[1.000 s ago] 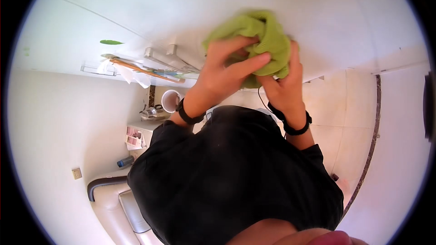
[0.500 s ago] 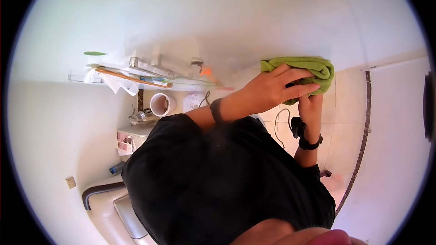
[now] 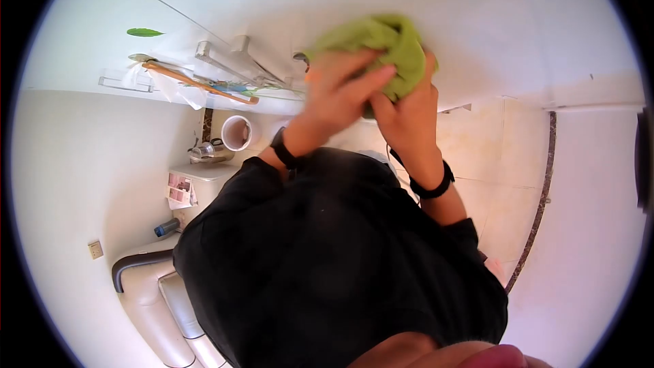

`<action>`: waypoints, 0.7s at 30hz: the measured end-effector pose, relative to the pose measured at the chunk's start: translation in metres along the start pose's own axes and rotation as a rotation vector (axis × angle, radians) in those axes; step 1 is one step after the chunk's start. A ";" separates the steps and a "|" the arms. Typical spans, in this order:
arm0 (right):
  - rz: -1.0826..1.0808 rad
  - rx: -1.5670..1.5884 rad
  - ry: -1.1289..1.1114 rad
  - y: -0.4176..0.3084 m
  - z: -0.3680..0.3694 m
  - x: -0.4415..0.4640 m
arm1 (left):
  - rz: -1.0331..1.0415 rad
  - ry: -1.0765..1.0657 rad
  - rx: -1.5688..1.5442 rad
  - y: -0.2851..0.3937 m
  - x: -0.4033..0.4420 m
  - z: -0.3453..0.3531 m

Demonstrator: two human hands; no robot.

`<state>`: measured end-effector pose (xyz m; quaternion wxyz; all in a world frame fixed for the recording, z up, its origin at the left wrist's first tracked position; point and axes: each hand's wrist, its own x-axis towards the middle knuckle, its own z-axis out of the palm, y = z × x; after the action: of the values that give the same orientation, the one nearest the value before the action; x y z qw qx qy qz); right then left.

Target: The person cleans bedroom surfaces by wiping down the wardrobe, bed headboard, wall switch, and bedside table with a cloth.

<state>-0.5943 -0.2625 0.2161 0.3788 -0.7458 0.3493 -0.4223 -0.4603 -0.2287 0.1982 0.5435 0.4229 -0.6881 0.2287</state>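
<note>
A green cloth (image 3: 375, 44), bunched and folded, is against the white upright surface in front of me, slightly blurred. My left hand (image 3: 334, 92) is on its lower left part, fingers bent over the fabric and smeared by motion. Close beside it, my right hand (image 3: 409, 105) grips the cloth from the lower right, thumb in front and the other fingers partly hidden behind the fabric. Both hands are closed on the cloth, and dark bands circle both wrists.
Left of the cloth, grey handles (image 3: 242, 65) stick out from the white surface, near a green leaf shape (image 3: 144, 32) and an orange-brown stick (image 3: 197, 84). Lower down are a white bin (image 3: 237, 133), a metal kettle (image 3: 208, 151), a blue-ended bottle (image 3: 167, 227) and a beige sofa (image 3: 146, 300).
Both hands and the cloth have moved left and up across the white surface. The cloth is bunched differently, and my right hand now shows more fully beside the left.
</note>
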 end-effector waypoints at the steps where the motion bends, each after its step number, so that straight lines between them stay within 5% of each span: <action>1: -0.057 -0.014 -0.012 -0.012 0.004 0.007 | 0.017 0.073 0.005 -0.006 0.008 -0.008; 7: -0.214 0.087 -0.063 -0.068 -0.002 0.038 | -0.067 0.303 -0.034 -0.009 0.053 -0.026; 21: 0.110 0.235 -0.010 0.084 -0.008 -0.033 | -0.234 -0.184 -0.201 0.022 -0.032 0.033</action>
<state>-0.6315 -0.2761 0.1347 0.4877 -0.6781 0.3359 -0.4354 -0.4954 -0.2320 0.1609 0.5406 0.4628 -0.7004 0.0545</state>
